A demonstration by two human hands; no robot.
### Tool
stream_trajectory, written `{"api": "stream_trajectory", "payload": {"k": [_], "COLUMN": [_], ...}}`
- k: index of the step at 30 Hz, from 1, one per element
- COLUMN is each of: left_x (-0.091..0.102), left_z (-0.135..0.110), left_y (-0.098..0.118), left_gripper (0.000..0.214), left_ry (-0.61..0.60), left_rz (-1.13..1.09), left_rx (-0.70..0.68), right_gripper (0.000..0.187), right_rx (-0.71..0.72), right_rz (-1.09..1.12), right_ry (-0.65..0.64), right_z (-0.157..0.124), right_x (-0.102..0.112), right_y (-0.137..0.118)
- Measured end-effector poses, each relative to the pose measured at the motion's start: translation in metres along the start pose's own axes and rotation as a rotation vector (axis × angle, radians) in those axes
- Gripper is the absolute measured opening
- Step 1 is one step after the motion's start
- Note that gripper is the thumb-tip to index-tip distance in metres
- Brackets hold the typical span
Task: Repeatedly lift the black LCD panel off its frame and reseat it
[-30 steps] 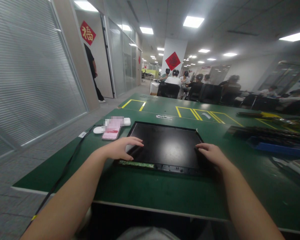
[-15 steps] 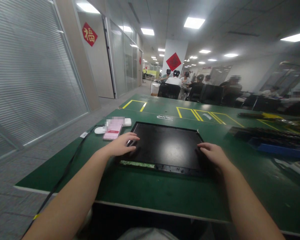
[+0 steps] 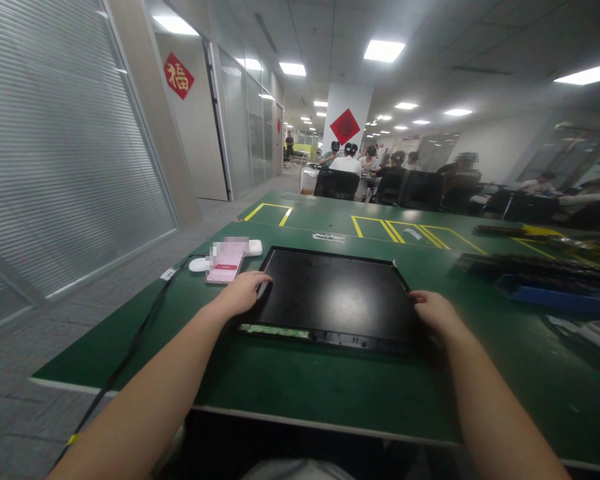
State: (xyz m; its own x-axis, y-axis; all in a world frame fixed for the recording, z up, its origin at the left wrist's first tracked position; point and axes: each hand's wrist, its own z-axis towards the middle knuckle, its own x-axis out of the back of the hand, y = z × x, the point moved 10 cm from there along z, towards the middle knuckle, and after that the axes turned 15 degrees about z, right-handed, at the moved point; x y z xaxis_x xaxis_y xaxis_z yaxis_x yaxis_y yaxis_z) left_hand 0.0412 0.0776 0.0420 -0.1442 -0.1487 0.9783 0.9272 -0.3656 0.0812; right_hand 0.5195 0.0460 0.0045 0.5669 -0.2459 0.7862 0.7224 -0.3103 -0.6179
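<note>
A black display panel (image 3: 330, 287) lies flat on the green table, with a green circuit board strip (image 3: 275, 331) along its near edge. My left hand (image 3: 241, 292) is closed on the panel's left edge, its fingertips curled at the frame. On the opposite side, my right hand (image 3: 433, 311) grips the right edge between thumb and fingers; some of those fingers are hidden below the rim. Just beyond my left hand lies a pink-screened phone (image 3: 226, 267).
A black cable (image 3: 145, 317) runs off the table's left side. White device (image 3: 253, 248) sits by the phone. Yellow tape (image 3: 373, 219) marks the green table (image 3: 300, 380). A blue tray (image 3: 565, 300) and dark tools stand at right. Several people sit beyond.
My left hand has drawn back from the panel's surface to its left edge, fingers curling in. My right hand has shifted outward to the right edge and closed on it.
</note>
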Motion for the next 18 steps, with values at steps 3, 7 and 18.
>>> {"api": "stream_trajectory", "payload": {"k": [3,7,18], "left_x": [-0.001,-0.003,-0.002], "left_z": [0.001,0.002,0.003], "left_y": [-0.003,-0.008,-0.013], "left_gripper": [0.060,0.064,0.056], "left_ry": [0.010,0.010,-0.002], "left_rz": [-0.028,-0.067,-0.098], "left_rx": [0.032,0.065,0.120], "right_gripper": [0.056,0.057,0.048], "right_rx": [-0.022,-0.030,0.006], "right_rz": [-0.038,-0.021,0.019], "right_ry": [-0.028,-0.063,-0.009], "right_z": [0.000,-0.002,0.004], "right_x": [-0.003,-0.005,-0.006], "right_y": [0.003,0.002,0.007]}}
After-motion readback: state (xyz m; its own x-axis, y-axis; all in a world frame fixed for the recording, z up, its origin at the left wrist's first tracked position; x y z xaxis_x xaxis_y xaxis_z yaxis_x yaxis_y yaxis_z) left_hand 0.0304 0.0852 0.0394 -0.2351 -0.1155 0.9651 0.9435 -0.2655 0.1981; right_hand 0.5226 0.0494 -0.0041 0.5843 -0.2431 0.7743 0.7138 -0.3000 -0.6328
